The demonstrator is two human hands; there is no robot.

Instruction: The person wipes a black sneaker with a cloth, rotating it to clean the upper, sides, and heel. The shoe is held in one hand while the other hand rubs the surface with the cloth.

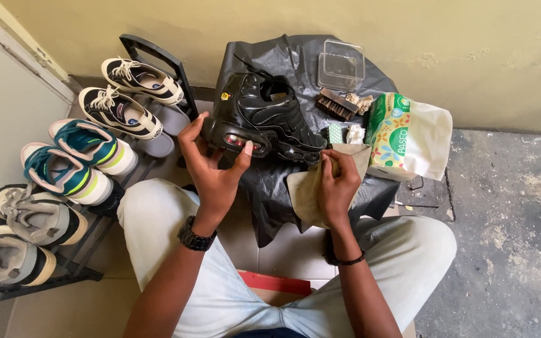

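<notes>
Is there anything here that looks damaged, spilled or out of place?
Nothing is spilled. The wall has patches of flaking paint, and the floor is stained and worn. The black shoe in the left hand looks whole.

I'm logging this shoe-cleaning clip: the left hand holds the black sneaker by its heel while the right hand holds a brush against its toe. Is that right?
Not quite. In the head view the right hand holds a beige cloth, not a brush; the brush lies untouched on the black plastic sheet. The left hand does hold the black sneaker by its heel.
</notes>
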